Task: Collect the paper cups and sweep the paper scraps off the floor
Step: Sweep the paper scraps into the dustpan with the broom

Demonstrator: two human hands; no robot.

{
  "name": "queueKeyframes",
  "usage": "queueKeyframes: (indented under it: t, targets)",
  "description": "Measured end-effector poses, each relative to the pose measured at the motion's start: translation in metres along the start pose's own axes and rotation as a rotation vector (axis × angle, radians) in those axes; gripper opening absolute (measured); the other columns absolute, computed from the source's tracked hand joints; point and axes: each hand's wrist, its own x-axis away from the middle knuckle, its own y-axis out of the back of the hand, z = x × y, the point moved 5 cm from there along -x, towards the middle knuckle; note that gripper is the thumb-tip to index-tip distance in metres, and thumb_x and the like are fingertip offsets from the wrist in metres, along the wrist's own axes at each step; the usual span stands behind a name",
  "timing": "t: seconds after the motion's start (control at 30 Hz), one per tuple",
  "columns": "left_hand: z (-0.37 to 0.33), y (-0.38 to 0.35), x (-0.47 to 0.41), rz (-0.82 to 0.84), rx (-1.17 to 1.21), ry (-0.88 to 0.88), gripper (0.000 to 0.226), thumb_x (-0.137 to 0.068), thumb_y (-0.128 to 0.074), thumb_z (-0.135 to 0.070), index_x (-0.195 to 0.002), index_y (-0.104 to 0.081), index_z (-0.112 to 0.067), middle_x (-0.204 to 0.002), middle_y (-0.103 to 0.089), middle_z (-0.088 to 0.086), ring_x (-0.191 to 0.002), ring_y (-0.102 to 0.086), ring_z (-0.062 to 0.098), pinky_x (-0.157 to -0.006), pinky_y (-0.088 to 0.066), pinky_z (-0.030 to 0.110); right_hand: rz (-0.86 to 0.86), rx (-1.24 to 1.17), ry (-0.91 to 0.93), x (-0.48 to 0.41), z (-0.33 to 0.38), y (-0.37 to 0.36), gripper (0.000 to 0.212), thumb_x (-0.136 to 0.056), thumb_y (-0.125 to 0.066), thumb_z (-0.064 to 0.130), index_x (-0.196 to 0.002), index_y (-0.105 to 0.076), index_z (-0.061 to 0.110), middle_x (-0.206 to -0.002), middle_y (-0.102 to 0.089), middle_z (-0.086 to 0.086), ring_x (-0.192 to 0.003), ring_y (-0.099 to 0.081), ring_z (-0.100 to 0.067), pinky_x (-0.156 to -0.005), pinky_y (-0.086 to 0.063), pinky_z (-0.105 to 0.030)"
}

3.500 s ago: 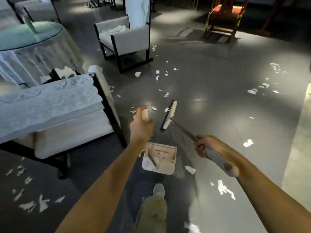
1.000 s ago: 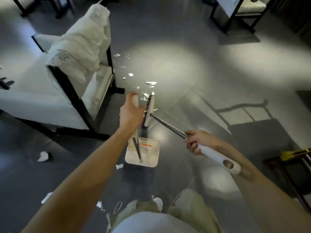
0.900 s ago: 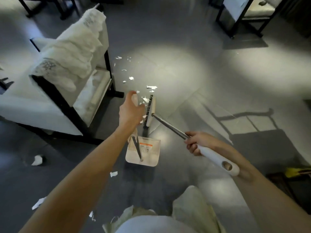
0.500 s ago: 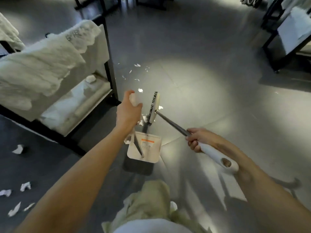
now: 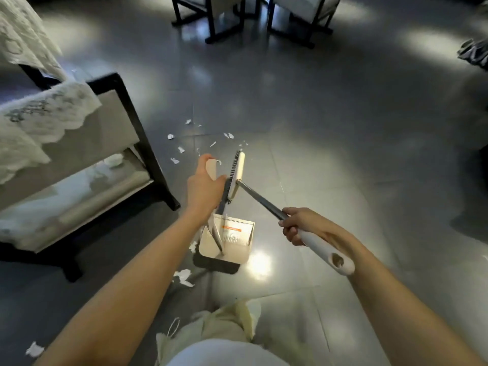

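My left hand (image 5: 204, 188) grips the white top of the dustpan handle (image 5: 211, 169), and the white dustpan (image 5: 232, 240) hangs below it just over the grey floor. My right hand (image 5: 298, 224) holds the broom's metal shaft (image 5: 260, 199) where it meets the white grip (image 5: 326, 250). The broom head (image 5: 235, 175) stands on edge beside my left hand, bristles facing left. White paper scraps (image 5: 179, 149) lie scattered on the tiles just beyond the broom head, and a larger scrap (image 5: 183, 277) lies near my feet. No paper cup is in sight.
A white armchair with a black frame (image 5: 142, 143) and a lace cloth (image 5: 45, 114) draped over it stands at the left. More black-framed chairs (image 5: 214, 19) stand at the back. Another scrap (image 5: 34, 348) lies bottom left. My light trousers (image 5: 219, 328) fill the bottom centre.
The view has swung round as I walk: the armchair slid further left and chairs appeared at the back. Both hands keep the same hold on dustpan and broom. The scraps are now closer.
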Motion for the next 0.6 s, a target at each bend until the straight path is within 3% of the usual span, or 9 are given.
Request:
queueKeyframes:
  t: [0.1, 0.23, 0.33, 0.43, 0.6]
  targets:
    - [-0.033, -0.039, -0.053, -0.053, -0.026, 0.024, 0.035, -0.092, -0.055, -0.022, -0.119, -0.037, -0.033, -0.088, -0.056, 0.009, -0.063, -0.056, 0.021, -0.048, -0.045, 0.028, 0.03, 0.023, 0.001, -0.031, 0.059, 0.056, 0.015, -0.093, -0.045, -0.004, -0.097, -0.051, 0.01, -0.053, -0.045, -0.004, -0.037, -0.04, -0.007, -0.034, -0.036, -0.016]
    - [-0.065, -0.089, -0.124, -0.142, -0.062, 0.066, 0.034, -0.09, -0.056, -0.02, -0.113, -0.037, -0.037, -0.09, -0.055, 0.01, -0.067, -0.06, 0.027, -0.051, -0.055, 0.038, 0.078, 0.062, 0.008, -0.097, 0.133, 0.123, 0.021, -0.093, -0.042, -0.007, -0.088, -0.047, 0.012, -0.049, -0.042, -0.004, -0.031, -0.037, -0.006, -0.031, -0.033, -0.013]
    - [-0.073, -0.13, -0.182, -0.209, -0.055, 0.131, 0.037, -0.089, -0.059, -0.018, -0.116, -0.039, -0.033, -0.097, -0.055, 0.013, -0.07, -0.061, 0.032, -0.04, -0.048, 0.028, 0.142, 0.119, 0.014, -0.155, 0.194, 0.168, 0.027, -0.093, -0.039, -0.012, -0.085, -0.042, 0.013, -0.054, -0.038, -0.004, -0.028, -0.034, -0.006, -0.03, -0.029, -0.012]
    - [-0.084, -0.171, -0.234, -0.303, -0.075, 0.206, 0.036, -0.087, -0.06, -0.017, -0.11, -0.039, -0.035, -0.095, -0.059, 0.015, -0.074, -0.062, 0.038, -0.051, -0.05, 0.033, 0.215, 0.229, 0.018, -0.205, 0.261, 0.216, 0.024, -0.092, -0.037, -0.013, -0.084, -0.04, 0.01, -0.058, -0.034, -0.004, -0.027, -0.033, -0.006, -0.03, -0.028, -0.011]
    - [-0.113, -0.217, -0.304, -0.434, -0.113, 0.392, 0.037, -0.09, -0.056, -0.019, -0.115, -0.036, -0.037, -0.093, -0.058, 0.014, -0.066, -0.061, 0.029, -0.057, -0.055, 0.036, 0.35, 0.409, -0.013, -0.272, 0.375, 0.277, 0.023, -0.093, -0.039, -0.01, -0.088, -0.044, 0.012, -0.05, -0.038, -0.003, -0.031, -0.036, -0.005, -0.032, -0.031, -0.012]
